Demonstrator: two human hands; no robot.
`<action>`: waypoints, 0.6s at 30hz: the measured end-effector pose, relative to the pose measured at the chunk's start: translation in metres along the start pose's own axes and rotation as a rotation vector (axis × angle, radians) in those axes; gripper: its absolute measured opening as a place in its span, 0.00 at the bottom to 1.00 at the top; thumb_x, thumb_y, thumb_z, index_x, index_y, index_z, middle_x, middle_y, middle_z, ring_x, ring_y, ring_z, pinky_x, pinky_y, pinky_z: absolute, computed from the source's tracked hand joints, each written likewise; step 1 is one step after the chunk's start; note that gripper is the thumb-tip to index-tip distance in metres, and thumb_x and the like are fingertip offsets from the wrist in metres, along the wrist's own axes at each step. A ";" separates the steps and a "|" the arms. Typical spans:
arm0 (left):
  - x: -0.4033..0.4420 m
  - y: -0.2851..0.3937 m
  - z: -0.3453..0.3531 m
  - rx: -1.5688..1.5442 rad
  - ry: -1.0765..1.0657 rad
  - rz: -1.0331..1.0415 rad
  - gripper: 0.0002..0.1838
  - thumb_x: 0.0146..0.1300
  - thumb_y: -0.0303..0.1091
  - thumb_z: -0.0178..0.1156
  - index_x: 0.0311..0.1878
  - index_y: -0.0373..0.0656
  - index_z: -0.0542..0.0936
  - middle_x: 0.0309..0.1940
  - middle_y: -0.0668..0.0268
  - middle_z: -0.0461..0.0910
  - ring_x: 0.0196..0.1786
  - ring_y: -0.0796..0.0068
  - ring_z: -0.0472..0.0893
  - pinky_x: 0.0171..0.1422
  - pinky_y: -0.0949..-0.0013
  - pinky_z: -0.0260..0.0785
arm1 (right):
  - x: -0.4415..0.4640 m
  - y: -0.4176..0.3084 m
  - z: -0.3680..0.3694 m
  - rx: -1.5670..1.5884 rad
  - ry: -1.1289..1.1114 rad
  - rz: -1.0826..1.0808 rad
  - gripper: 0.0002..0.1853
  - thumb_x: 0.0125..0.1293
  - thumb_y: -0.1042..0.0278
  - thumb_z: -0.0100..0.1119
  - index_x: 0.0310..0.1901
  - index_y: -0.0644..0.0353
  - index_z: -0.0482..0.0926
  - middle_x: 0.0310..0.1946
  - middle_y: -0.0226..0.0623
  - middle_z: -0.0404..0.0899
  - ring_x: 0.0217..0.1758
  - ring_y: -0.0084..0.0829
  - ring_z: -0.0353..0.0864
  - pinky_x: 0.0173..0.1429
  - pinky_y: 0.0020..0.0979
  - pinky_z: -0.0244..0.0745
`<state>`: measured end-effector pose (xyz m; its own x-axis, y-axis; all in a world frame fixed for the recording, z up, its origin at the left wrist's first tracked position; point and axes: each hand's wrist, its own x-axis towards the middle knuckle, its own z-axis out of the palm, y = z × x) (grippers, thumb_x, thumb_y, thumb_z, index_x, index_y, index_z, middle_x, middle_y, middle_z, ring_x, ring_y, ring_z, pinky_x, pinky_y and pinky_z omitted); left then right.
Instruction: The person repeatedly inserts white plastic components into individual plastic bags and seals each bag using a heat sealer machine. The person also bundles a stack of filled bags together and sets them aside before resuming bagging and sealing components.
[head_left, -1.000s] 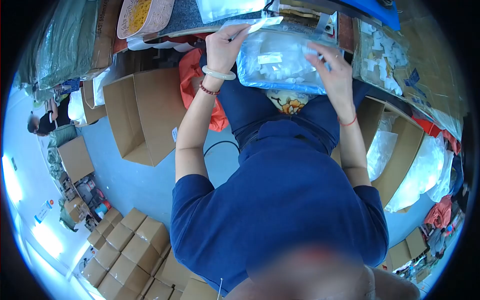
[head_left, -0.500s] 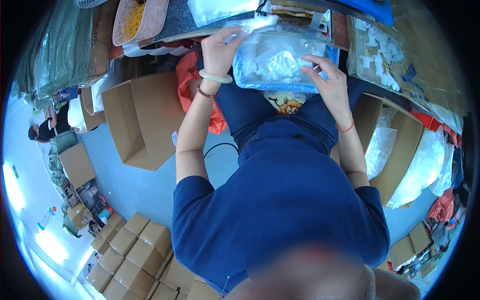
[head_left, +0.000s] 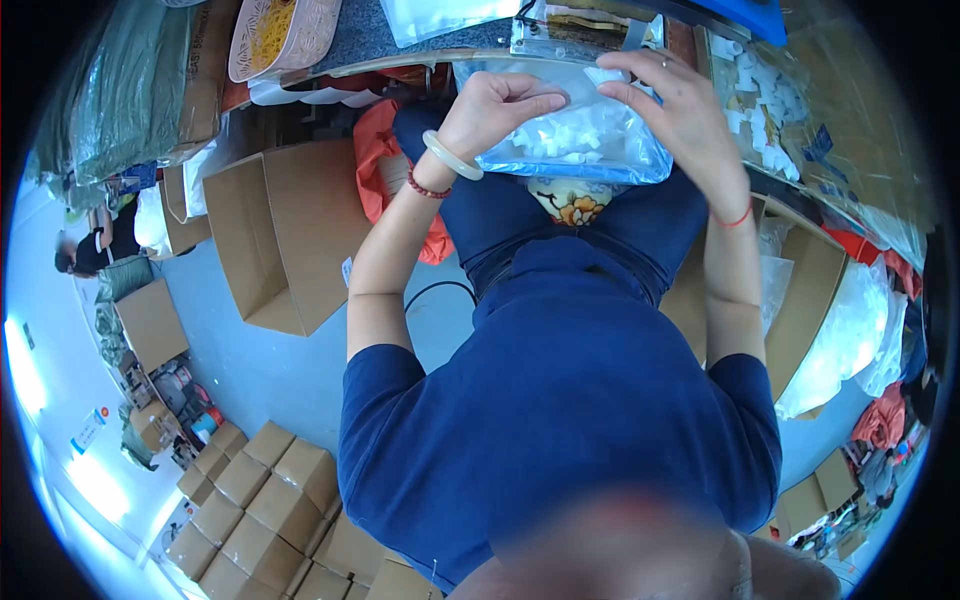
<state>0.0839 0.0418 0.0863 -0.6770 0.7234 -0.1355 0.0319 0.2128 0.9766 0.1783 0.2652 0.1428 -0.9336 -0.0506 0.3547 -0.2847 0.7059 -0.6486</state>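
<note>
In my lap sits a blue-rimmed tray [head_left: 620,172] lined with clear plastic, holding many small white plastic pieces [head_left: 570,135]. Over its left side is my left hand [head_left: 505,110], thumb pressed toward curled fingers; what it holds, if anything, is hard to make out against the clear plastic. A white plastic piece [head_left: 602,75] is pinched between thumb and fingers of my right hand [head_left: 680,105], above the tray's far right part. The two hands are close but apart.
Ahead is a workbench with a metal device [head_left: 575,30], clear plastic bags [head_left: 440,18] and a basket of yellow bands [head_left: 285,40]. More white pieces [head_left: 765,100] lie to the right. Open cartons [head_left: 285,230] flank me; stacked boxes [head_left: 265,500] stand behind. Another person [head_left: 105,240] is far left.
My left hand has come down and right from the bench edge; the blurred clear plastic it held no longer shows clearly. My right hand has risen from the pieces with a white piece.
</note>
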 end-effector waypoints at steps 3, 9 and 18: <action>0.007 0.001 0.000 -0.176 -0.245 -0.087 0.12 0.66 0.35 0.66 0.46 0.36 0.86 0.37 0.63 0.87 0.40 0.77 0.85 0.45 0.74 0.78 | 0.005 0.010 -0.014 -0.017 -0.210 0.042 0.15 0.66 0.62 0.63 0.50 0.60 0.81 0.44 0.42 0.83 0.45 0.41 0.81 0.50 0.34 0.75; 0.031 -0.030 0.017 -0.553 -0.258 -0.336 0.15 0.68 0.30 0.62 0.52 0.29 0.81 0.42 0.51 0.86 0.46 0.60 0.87 0.48 0.66 0.82 | -0.012 0.052 0.001 0.108 0.030 0.397 0.17 0.69 0.60 0.62 0.55 0.57 0.80 0.46 0.42 0.84 0.47 0.33 0.85 0.51 0.30 0.77; 0.069 -0.029 0.025 -0.773 -0.073 -0.287 0.18 0.70 0.33 0.60 0.56 0.29 0.78 0.52 0.53 0.82 0.55 0.58 0.83 0.58 0.61 0.78 | -0.078 0.104 -0.023 -0.836 0.012 0.470 0.09 0.69 0.69 0.55 0.48 0.57 0.82 0.45 0.44 0.84 0.46 0.49 0.82 0.50 0.44 0.77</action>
<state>0.0542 0.1019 0.0448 -0.5318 0.7560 -0.3817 -0.6676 -0.0968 0.7382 0.2265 0.3587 0.0631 -0.9092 0.3701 0.1905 0.3699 0.9283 -0.0379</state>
